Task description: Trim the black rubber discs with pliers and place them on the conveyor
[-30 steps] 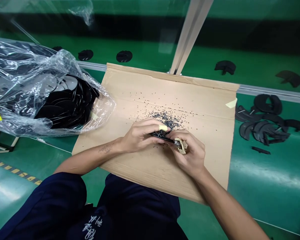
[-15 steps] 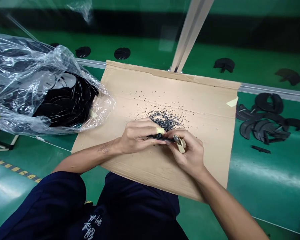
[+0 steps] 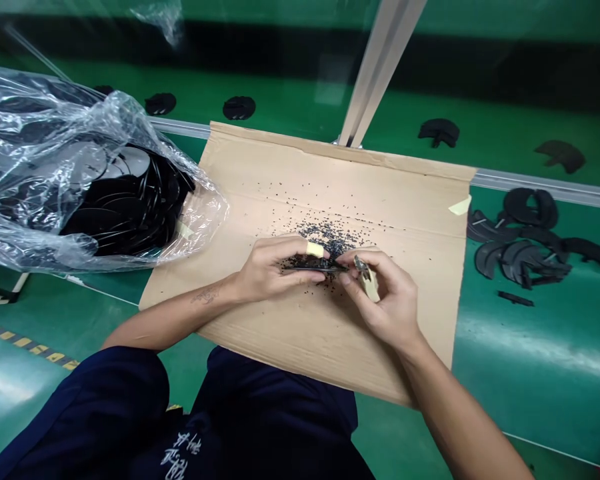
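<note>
My left hand (image 3: 273,270) grips a thin black moulded part (image 3: 310,266) between its fingers and thumb, and one finger wears a beige tape wrap (image 3: 315,250). My right hand (image 3: 387,300) holds small metal-tipped cutters with a beige handle (image 3: 369,279), their tips close to the end of the black part. Under both hands lies a cardboard sheet (image 3: 300,180), with a heap of black crumbs (image 3: 327,233) scattered across it. A few crumbs sit beside my left fingers.
A clear plastic bag (image 3: 40,120) on the left holds stacked black discs (image 3: 120,207). Black curved pieces (image 3: 520,257) lie in a pile on the green surface at right, others further back. A metal rail (image 3: 545,188) and an upright aluminium post (image 3: 380,67) cross behind the cardboard.
The cutters have shifted right and up, standing more upright, their tips a little apart from the black part. My left hand has rotated the part slightly. The view has shifted slightly.
</note>
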The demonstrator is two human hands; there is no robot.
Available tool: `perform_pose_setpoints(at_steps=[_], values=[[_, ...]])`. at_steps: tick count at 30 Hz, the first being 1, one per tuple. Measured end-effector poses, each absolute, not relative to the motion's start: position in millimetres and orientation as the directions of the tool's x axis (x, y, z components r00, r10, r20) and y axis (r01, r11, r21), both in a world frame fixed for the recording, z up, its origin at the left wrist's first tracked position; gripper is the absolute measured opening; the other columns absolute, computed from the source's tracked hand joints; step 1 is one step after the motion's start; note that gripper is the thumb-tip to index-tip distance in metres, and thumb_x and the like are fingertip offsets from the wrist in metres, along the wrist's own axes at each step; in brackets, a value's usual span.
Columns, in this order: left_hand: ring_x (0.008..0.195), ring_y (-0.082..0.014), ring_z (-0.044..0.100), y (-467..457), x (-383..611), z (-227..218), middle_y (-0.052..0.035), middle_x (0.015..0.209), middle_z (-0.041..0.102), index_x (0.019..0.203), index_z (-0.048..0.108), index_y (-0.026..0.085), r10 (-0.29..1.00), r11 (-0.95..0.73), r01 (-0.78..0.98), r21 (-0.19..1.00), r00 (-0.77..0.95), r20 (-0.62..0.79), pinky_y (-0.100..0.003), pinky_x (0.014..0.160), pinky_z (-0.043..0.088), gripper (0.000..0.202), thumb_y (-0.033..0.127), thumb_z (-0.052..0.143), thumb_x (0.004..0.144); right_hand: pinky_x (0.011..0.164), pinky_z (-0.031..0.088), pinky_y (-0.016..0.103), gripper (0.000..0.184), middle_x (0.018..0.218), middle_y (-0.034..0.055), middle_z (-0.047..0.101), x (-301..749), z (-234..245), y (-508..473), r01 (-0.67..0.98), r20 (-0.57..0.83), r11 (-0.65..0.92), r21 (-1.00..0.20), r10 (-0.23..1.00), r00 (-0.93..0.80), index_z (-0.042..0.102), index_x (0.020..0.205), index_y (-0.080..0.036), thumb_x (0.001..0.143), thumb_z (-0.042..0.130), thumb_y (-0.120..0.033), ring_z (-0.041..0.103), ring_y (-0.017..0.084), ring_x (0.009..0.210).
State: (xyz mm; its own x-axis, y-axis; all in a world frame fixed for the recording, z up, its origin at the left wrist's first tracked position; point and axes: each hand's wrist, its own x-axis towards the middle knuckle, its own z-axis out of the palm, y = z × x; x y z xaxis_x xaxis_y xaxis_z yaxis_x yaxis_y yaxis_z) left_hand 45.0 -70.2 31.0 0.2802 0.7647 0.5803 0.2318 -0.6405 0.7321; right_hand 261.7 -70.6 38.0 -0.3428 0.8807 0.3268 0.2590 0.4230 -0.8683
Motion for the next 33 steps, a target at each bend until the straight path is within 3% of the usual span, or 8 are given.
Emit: perform_pose_setpoints(at_steps=[4, 7, 18, 24, 26, 31, 33], values=[[0.082, -0.0128, 0.071, -66, 42, 31, -0.0037, 0.089, 0.077, 0.103, 0.074, 0.019, 0.722, -0.692, 0.262, 0.673, 0.274, 0.636, -0.027, 0.075, 0.058, 0.018, 0.029, 0.077, 0.088, 0.077, 0.054, 0.038, 0.022, 0.099, 0.0096, 0.071, 270, 36, -64, 0.444, 0.485, 0.655, -0.612, 0.754, -0.444, 0.064, 0.110, -0.022, 0.090, 0.061, -0.015, 0.067, 0.024, 0.090], [0.081, -0.0126, 0.070, -64, 42, 30, -0.0052, 0.088, 0.077, 0.100, 0.075, 0.017, 0.694, -0.720, 0.251, 0.647, 0.293, 0.658, -0.027, 0.075, 0.057, 0.014, 0.027, 0.075, 0.089, 0.073, 0.053, 0.037, 0.023, 0.098, 0.0109, 0.071, 271, 34, -62, 0.506, 0.522, 0.717, -0.480, 0.697, -0.492, 0.063, 0.111, -0.019, 0.090, 0.058, -0.013, 0.066, 0.024, 0.087], [0.079, -0.0128, 0.070, -64, 43, 29, -0.0049, 0.085, 0.077, 0.099, 0.074, 0.018, 0.667, -0.744, 0.240, 0.623, 0.314, 0.675, -0.029, 0.075, 0.057, 0.013, 0.029, 0.074, 0.091, 0.066, 0.046, 0.031, 0.013, 0.086, 0.0053, 0.072, 276, 31, -59, 0.554, 0.556, 0.755, -0.351, 0.644, -0.525, 0.065, 0.104, -0.019, 0.093, 0.062, -0.014, 0.061, 0.017, 0.073], [0.077, -0.0126, 0.070, -65, 45, 27, -0.0042, 0.083, 0.077, 0.099, 0.074, 0.017, 0.663, -0.746, 0.202, 0.635, 0.318, 0.678, -0.028, 0.073, 0.057, 0.016, 0.028, 0.077, 0.088, 0.061, 0.041, 0.031, 0.009, 0.072, 0.0037, 0.068, 278, 37, -63, 0.656, 0.562, 0.744, -0.130, 0.600, -0.570, 0.069, 0.099, -0.018, 0.093, 0.063, -0.015, 0.057, 0.016, 0.065], [0.075, -0.0120, 0.069, -66, 45, 27, -0.0035, 0.081, 0.076, 0.099, 0.074, 0.017, 0.665, -0.742, 0.191, 0.642, 0.321, 0.674, -0.027, 0.073, 0.057, 0.016, 0.027, 0.077, 0.088, 0.058, 0.040, 0.030, 0.010, 0.068, 0.0022, 0.066, 278, 37, -65, 0.663, 0.563, 0.736, -0.136, 0.608, -0.560, 0.070, 0.095, -0.018, 0.093, 0.061, -0.013, 0.055, 0.015, 0.062], [0.074, -0.0116, 0.066, -67, 45, 29, -0.0032, 0.081, 0.074, 0.099, 0.073, 0.017, 0.709, -0.702, 0.235, 0.672, 0.313, 0.631, -0.025, 0.068, 0.055, 0.019, 0.031, 0.078, 0.087, 0.058, 0.042, 0.027, 0.019, 0.069, 0.0017, 0.064, 277, 34, -64, 0.586, 0.536, 0.712, -0.386, 0.690, -0.485, 0.070, 0.093, -0.016, 0.096, 0.053, -0.009, 0.056, 0.012, 0.061], [0.074, -0.0116, 0.066, -67, 44, 31, -0.0030, 0.081, 0.073, 0.100, 0.073, 0.017, 0.717, -0.696, 0.258, 0.671, 0.315, 0.622, -0.025, 0.068, 0.054, 0.020, 0.031, 0.078, 0.087, 0.059, 0.041, 0.028, 0.021, 0.070, 0.0021, 0.063, 277, 33, -61, 0.608, 0.525, 0.685, -0.401, 0.716, -0.461, 0.069, 0.094, -0.017, 0.097, 0.050, -0.010, 0.055, 0.013, 0.063]])
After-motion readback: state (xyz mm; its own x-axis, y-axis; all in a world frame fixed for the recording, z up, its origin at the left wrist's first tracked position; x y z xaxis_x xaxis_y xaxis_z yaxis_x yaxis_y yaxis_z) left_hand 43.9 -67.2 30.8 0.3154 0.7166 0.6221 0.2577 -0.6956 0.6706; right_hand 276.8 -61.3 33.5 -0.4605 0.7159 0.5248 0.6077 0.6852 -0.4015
